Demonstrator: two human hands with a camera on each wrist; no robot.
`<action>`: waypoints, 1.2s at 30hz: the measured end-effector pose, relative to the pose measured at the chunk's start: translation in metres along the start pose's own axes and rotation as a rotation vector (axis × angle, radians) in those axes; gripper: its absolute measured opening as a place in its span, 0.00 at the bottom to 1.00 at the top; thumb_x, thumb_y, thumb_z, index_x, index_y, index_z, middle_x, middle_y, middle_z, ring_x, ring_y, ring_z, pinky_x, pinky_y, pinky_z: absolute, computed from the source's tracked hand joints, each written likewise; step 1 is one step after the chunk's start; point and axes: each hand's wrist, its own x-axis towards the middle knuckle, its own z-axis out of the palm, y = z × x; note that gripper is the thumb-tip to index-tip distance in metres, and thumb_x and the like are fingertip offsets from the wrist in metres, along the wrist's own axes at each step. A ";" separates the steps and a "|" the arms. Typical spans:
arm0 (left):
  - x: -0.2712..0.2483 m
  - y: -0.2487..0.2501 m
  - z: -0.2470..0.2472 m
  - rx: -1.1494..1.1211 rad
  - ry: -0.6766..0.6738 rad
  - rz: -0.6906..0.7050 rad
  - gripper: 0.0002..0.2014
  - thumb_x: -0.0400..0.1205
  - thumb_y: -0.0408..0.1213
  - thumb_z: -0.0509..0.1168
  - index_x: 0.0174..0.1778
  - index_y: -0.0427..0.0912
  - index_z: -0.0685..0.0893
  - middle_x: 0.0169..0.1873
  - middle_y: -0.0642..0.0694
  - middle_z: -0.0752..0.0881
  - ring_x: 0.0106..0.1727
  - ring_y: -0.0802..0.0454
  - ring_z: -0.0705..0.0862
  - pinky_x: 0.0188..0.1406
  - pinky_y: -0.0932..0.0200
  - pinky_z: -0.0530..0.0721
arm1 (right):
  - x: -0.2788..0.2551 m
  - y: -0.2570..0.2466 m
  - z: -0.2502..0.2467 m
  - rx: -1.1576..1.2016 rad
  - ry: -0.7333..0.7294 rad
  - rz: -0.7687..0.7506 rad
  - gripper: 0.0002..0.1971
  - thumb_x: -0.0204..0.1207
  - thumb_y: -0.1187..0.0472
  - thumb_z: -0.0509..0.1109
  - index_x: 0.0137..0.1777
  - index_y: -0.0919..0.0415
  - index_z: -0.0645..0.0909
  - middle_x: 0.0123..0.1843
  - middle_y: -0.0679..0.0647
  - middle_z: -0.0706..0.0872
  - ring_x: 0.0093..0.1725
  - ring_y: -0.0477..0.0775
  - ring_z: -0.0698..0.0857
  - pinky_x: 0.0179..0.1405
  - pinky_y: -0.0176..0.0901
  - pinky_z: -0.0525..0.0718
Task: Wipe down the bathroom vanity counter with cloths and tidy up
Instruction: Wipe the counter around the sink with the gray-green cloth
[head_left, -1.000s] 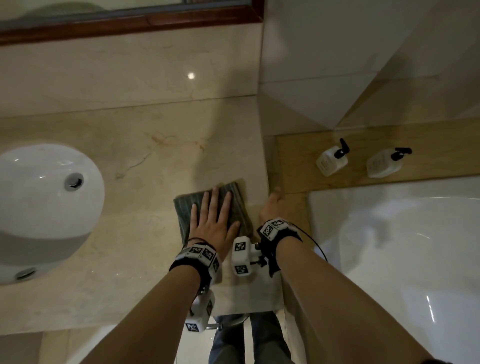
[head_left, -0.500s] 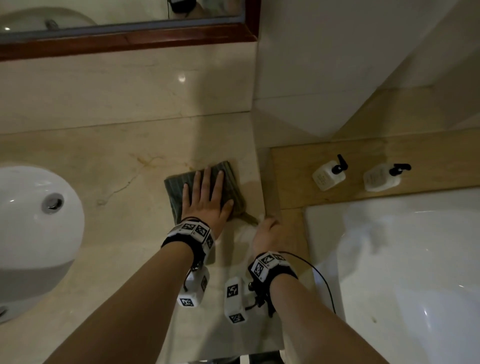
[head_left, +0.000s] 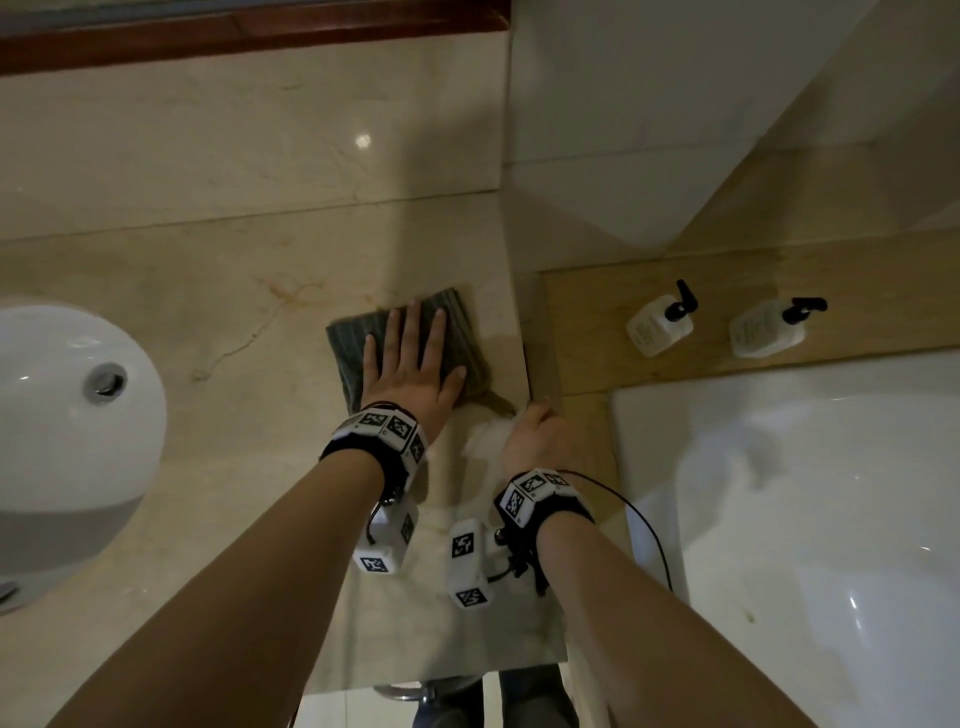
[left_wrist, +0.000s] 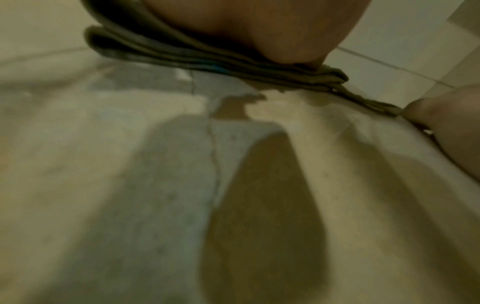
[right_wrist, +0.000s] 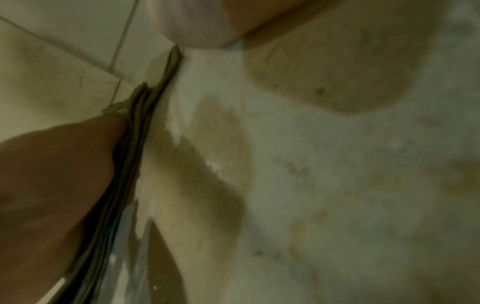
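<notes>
A folded dark green cloth (head_left: 462, 332) lies on the beige marble counter (head_left: 234, 270) near its right edge. My left hand (head_left: 410, 364) presses flat on it with straight, spread fingers. In the left wrist view the cloth's stacked layers (left_wrist: 182, 55) sit under my palm. The cloth's small loop (head_left: 498, 402) trails toward my right hand (head_left: 535, 436). That hand rests on the counter at the right edge, a fingertip (left_wrist: 428, 111) beside the loop; its other fingers are hidden. The right wrist view shows the cloth edge-on (right_wrist: 130, 154).
A white basin (head_left: 62, 415) sits at the left. Right of the counter, a wooden ledge holds two white pump bottles (head_left: 657, 327) (head_left: 763, 330) above a white bathtub (head_left: 805, 519). A wood-framed mirror (head_left: 249, 36) runs along the back wall. Damp streaks (left_wrist: 161, 174) mark the counter.
My left hand has pushed the cloth away from me toward the back wall. My right hand has dropped behind it along the counter's right edge.
</notes>
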 end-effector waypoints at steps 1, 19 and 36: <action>-0.001 0.000 0.001 0.002 0.002 0.005 0.34 0.85 0.61 0.38 0.82 0.56 0.29 0.81 0.52 0.26 0.81 0.50 0.27 0.81 0.43 0.31 | -0.001 -0.001 -0.001 -0.038 0.029 -0.006 0.32 0.86 0.49 0.46 0.42 0.67 0.87 0.39 0.65 0.89 0.31 0.58 0.80 0.20 0.37 0.57; -0.030 -0.011 0.018 0.134 -0.008 0.137 0.35 0.84 0.64 0.37 0.81 0.56 0.27 0.80 0.51 0.24 0.81 0.50 0.25 0.81 0.43 0.33 | 0.004 0.000 0.007 0.063 -0.010 -0.023 0.35 0.86 0.46 0.44 0.38 0.67 0.86 0.37 0.65 0.88 0.32 0.60 0.84 0.26 0.41 0.72; 0.044 -0.001 -0.007 0.075 0.081 0.148 0.35 0.83 0.63 0.40 0.83 0.56 0.35 0.83 0.51 0.34 0.84 0.48 0.34 0.82 0.40 0.39 | -0.004 -0.006 0.004 0.117 0.095 0.052 0.25 0.84 0.59 0.49 0.35 0.70 0.82 0.31 0.63 0.82 0.31 0.59 0.80 0.23 0.40 0.65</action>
